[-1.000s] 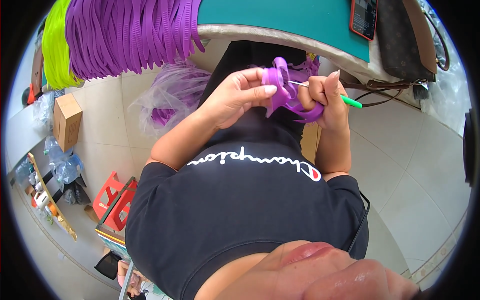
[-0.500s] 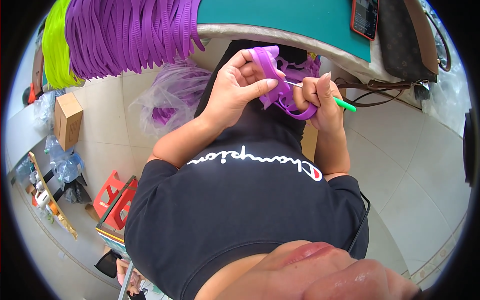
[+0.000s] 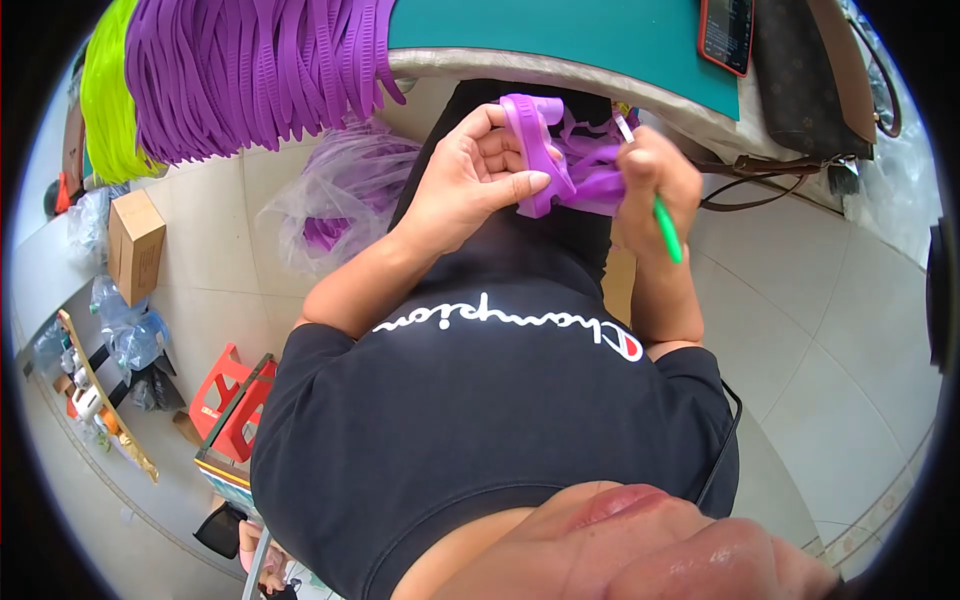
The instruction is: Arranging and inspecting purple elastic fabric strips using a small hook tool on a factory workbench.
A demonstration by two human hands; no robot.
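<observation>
My left hand (image 3: 465, 175) pinches a purple rubber strap (image 3: 540, 165), thumb on the near side and fingers curled behind. Beside it on the right, my right hand (image 3: 655, 180) is closed round a slim tool with a green handle (image 3: 668, 232), slightly smeared by motion. The tool's pale metal tip sticks out above that hand, apart from the strap my left hand pinches. Between the hands, blurred purple rubber stretches toward the right fingers; whether they grip it too I cannot tell.
Many purple straps (image 3: 260, 70) hang over the table edge beside lime-green ones (image 3: 100, 95). A phone (image 3: 726, 35) and a brown bag (image 3: 815, 75) lie on the green tabletop (image 3: 540, 28). Below are a plastic bag of purple pieces (image 3: 345, 195), a cardboard box (image 3: 136, 245) and a red stool (image 3: 232, 400).
My right hand has turned and risen slightly, swinging the tool's tip up and away from the strap. The strap's loose loop has shifted and blurred; my left hand stays almost in place.
</observation>
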